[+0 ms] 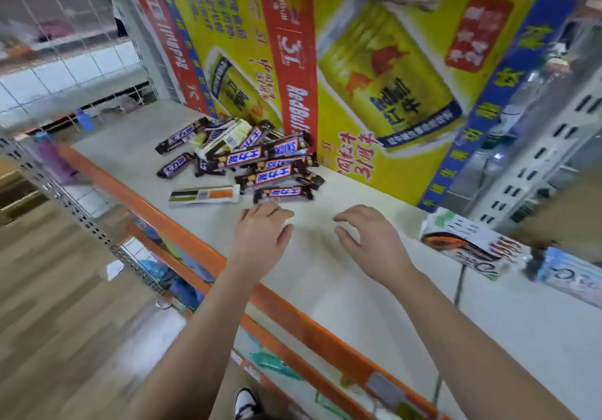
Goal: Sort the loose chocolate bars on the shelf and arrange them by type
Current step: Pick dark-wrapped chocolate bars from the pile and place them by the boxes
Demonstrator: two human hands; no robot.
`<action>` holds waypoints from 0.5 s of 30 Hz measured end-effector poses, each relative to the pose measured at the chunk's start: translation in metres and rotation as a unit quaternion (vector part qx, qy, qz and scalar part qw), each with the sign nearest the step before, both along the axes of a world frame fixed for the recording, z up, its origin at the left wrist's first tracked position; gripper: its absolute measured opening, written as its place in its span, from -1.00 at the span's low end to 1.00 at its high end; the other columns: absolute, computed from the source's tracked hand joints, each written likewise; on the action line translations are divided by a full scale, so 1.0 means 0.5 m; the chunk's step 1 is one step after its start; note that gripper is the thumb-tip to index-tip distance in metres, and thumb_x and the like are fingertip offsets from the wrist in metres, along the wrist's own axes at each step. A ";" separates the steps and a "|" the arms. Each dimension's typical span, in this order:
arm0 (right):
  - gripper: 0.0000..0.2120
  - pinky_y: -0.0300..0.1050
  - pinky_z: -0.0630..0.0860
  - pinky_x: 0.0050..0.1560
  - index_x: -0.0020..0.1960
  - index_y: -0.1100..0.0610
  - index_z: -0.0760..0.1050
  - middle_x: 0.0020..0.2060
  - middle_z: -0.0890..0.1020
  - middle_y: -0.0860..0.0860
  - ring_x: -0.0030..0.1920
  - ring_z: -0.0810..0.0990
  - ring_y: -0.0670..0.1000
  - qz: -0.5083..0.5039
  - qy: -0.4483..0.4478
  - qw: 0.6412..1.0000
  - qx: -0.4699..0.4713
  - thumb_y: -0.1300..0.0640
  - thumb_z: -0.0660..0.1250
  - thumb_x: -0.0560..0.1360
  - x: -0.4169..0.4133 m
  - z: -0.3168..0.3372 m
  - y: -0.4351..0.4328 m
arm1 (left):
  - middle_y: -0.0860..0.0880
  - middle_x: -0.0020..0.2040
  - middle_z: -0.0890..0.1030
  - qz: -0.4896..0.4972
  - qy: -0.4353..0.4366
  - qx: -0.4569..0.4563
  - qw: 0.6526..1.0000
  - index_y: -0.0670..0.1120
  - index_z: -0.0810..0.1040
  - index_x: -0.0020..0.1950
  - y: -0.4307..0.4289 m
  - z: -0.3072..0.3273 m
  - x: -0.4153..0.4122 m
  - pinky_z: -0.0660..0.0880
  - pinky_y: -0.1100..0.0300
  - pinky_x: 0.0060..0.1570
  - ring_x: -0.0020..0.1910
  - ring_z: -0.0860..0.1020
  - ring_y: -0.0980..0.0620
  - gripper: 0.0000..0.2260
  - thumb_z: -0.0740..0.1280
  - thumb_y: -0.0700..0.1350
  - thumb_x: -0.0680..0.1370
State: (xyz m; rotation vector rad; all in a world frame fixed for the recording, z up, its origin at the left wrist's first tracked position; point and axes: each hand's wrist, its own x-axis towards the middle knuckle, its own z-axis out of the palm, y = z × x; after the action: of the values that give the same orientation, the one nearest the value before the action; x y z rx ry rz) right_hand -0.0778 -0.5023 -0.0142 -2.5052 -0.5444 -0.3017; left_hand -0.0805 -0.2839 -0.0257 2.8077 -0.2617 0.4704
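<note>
Here left hand (260, 237), right hand (371, 247) loosely spread near chocolate bars (273, 173)

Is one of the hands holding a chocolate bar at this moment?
No, the left hand and the right hand are both open and empty above the shelf, near the pile of chocolate bars.

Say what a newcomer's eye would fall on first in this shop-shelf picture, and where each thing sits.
The big yellow and red Red Bull boxes along the back of the shelf catch the eye first. In front of them lies a jumbled pile of brown chocolate bars, with one white-wrapped bar apart at its near left. Just short of the pile, the left hand and right hand hover empty over the shelf.
</note>
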 end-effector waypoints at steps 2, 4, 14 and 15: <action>-0.77 -0.17 0.36 0.16 0.14 0.12 0.56 0.09 0.60 0.04 0.16 0.50 0.07 -0.007 0.018 0.999 -0.028 0.09 0.27 0.53 0.040 0.000 0.066 | -0.04 0.06 0.60 -0.007 0.009 -0.002 1.000 -0.02 0.59 0.13 0.065 -0.001 0.027 0.43 -0.02 0.06 0.06 0.55 -0.15 -0.80 0.32 -0.08 0.52; -0.73 -0.12 0.37 0.22 0.23 0.12 0.52 0.21 0.55 0.04 0.24 0.45 0.07 -0.015 0.026 0.998 -0.056 0.09 0.25 0.55 0.077 0.002 0.122 | -0.02 0.08 0.59 -0.015 0.019 -0.003 1.000 0.00 0.58 0.15 0.119 -0.001 0.055 0.41 -0.03 0.08 0.09 0.53 -0.14 -0.79 0.31 -0.08 0.53; -0.56 0.02 0.35 0.18 0.31 0.03 0.41 0.17 0.49 0.03 0.18 0.35 0.11 -0.107 0.071 0.976 -0.176 -0.12 0.29 0.49 0.167 -0.027 0.222 | -0.01 0.13 0.60 -0.077 0.033 -0.037 0.996 -0.04 0.56 0.19 0.223 0.006 0.195 0.47 0.00 0.09 0.13 0.52 -0.09 -0.77 0.25 -0.05 0.57; -0.56 0.00 0.35 0.15 0.29 0.01 0.42 0.13 0.48 0.03 0.15 0.34 0.09 -0.110 0.083 0.976 -0.166 -0.14 0.30 0.48 0.164 -0.023 0.220 | -0.01 0.15 0.58 -0.081 0.045 -0.037 0.995 -0.04 0.53 0.22 0.221 0.005 0.206 0.46 0.00 0.12 0.15 0.50 -0.08 -0.75 0.25 -0.03 0.57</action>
State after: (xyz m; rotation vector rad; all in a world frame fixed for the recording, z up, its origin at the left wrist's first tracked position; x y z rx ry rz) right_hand 0.0042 -0.3925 -0.0259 -2.8883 -0.2659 -0.0847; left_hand 0.0223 -0.1732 -0.0232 2.7000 -0.4386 0.3088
